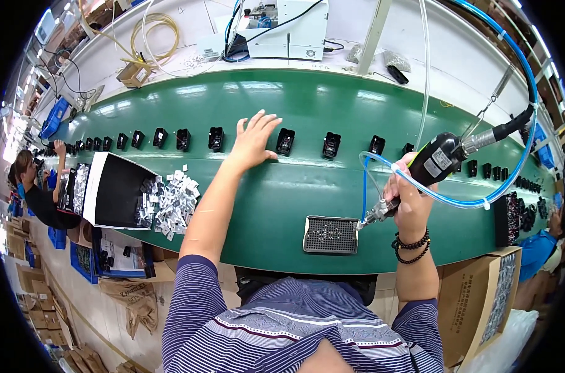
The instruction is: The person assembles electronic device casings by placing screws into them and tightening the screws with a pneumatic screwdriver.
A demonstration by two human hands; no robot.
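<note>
My right hand (408,196) is wrapped round a black screwdriver (440,159) with a blue air hose on it. The metal nose (380,213) slants down to the left, and its tip is at the right rim of a small dark grid tray (313,247) with tiny screws on it. My left hand (256,140) hovers over the green bench with fingers spread, holding nothing. Nearest to it are two black plastic housings, one on its left (216,138) and one on its right (285,142). More such housings stand in a row across the bench.
Loose small metal plates (174,202) spill from a tipped white box (114,163) on the left. A white machine (301,28) stands behind the green bench (264,230). Co-workers sit at far left (43,193) and far right (537,248). A cardboard box (466,298) stands at lower right.
</note>
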